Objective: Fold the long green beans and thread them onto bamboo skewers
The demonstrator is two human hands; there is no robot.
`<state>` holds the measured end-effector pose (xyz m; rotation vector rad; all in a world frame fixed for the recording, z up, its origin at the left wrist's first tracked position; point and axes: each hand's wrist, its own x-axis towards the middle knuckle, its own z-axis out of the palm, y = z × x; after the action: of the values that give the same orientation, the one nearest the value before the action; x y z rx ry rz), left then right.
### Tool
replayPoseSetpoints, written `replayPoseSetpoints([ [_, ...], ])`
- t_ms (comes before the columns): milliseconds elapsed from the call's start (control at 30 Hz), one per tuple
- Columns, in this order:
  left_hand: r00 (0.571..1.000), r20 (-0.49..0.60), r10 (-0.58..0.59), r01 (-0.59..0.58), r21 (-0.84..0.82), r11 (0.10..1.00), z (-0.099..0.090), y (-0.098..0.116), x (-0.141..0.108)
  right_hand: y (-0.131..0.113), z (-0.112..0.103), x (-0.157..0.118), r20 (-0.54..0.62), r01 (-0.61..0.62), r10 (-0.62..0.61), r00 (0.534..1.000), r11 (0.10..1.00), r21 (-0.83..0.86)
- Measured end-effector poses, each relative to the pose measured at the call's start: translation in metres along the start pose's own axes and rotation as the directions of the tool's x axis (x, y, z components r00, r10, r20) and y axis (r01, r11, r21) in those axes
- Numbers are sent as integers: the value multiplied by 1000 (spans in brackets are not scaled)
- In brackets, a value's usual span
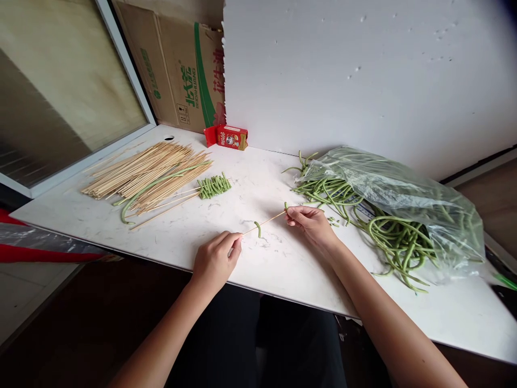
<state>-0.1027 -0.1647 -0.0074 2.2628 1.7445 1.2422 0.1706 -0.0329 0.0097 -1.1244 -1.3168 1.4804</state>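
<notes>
My left hand point(217, 258) is closed in a pinch on one end of a thin bamboo skewer point(271, 218). A short piece of green bean point(257, 229) sits on the skewer, about a third of the way along. At the skewer's far tip, my right hand point(310, 222) pinches another short bean piece point(286, 206) between thumb and finger. Left of the hands lie finished-looking skewers packed with short bean pieces point(214, 186), their bare sticks pointing left. Just beyond my right hand are a few small bean scraps point(333, 221).
A large pile of bare bamboo skewers point(141, 170) lies at the left with a long bean point(155, 186) across it. At the right, long green beans point(398, 237) spill from a clear plastic bag point(440, 215). A red box point(232, 137) and a cardboard carton point(173, 70) stand behind.
</notes>
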Motion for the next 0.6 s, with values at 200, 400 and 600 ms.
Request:
replayPoseSetpoints([
  [200, 1000, 7, 1, -1, -19, 1000, 0, -1, 0, 1, -2, 1, 31, -71, 68, 997, 993, 89],
  [400, 1000, 18, 3, -3, -30, 1000, -1, -1, 1, -1, -1, 0, 44, -70, 66, 997, 993, 99],
  [600, 999, 36, 6, -5, -45, 999, -1, -2, 0, -2, 1, -1, 52, -66, 60, 997, 989, 130],
])
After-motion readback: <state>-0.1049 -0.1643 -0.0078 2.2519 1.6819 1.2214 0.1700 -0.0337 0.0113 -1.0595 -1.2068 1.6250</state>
